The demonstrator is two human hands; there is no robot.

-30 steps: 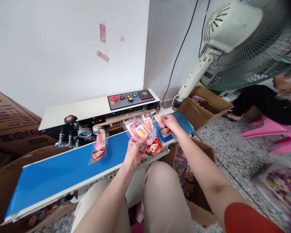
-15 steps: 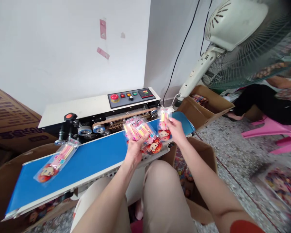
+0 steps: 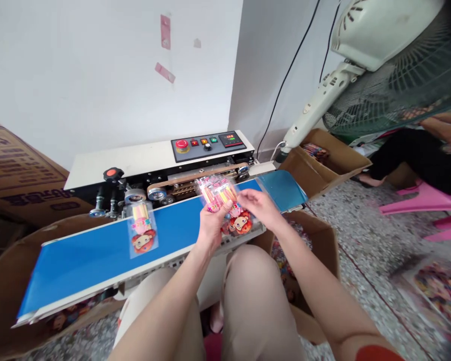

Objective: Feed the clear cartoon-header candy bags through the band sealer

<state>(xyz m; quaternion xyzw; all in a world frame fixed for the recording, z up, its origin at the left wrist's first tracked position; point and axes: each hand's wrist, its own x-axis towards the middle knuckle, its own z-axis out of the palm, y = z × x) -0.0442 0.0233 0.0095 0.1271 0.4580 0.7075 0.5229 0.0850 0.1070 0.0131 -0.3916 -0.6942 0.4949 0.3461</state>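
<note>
White wall [image 3: 113,70] is marked by two pink tape strips [image 3: 166,31], and below it a belt machine [image 3: 143,160] is set, its top fitted with a control panel [image 3: 210,145] on which a red button and lit digits are seen. Over the blue belt [image 3: 97,265], toward its right part, a bundle of clear packets [image 3: 225,193] printed with a red-haired figure is held by the left hand [image 3: 211,223], the thumb pressed on top and the packets fanned out. At the bundle's right edge the right hand [image 3: 261,205] is placed, its fingers bent and brought close together; whether a packet is pinched by them cannot be told. Farther left, a single packet [image 3: 143,230] is laid flat on the belt, its upper end just beside the rollers [image 3: 157,193]. To the right, an electric fan [image 3: 383,40] is mounted above an open carton [image 3: 308,175], and a pink stool [image 3: 421,203] is seen beneath a person in black trousers [image 3: 409,155].
</note>
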